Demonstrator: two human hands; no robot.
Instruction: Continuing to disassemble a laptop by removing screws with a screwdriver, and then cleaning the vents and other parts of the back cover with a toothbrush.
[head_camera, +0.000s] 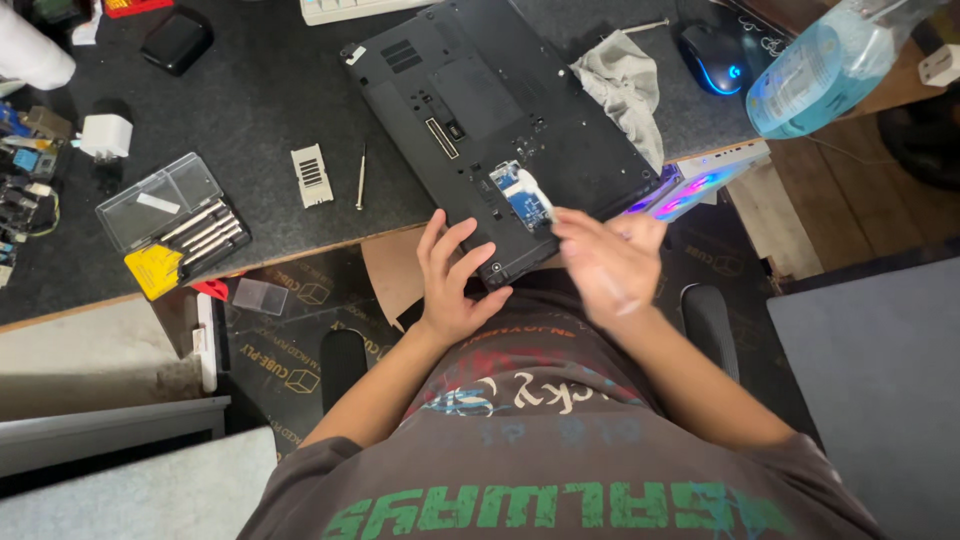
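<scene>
Right now the laptop (500, 130) lies upside down on the worktop (260, 100), its near corner jutting past the front edge toward the person. The left hand (452, 280) rests spread and flat on that overhanging corner, gripping nothing. The right hand (605, 265) is blurred just beside it; its fingers reach toward a small blue and white part (522, 192) sitting in an open bay of the underside, but I cannot tell whether they grip anything.

A grey cloth (625, 85) lies against the laptop's right side. To the left, well apart, a small vent cover (311, 175) and a thin screwdriver (361, 178) lie on bare mat, with an open screwdriver case (175, 222) near the front edge. A spray bottle (830, 65) and a mouse (712, 58) crowd the far right corner.
</scene>
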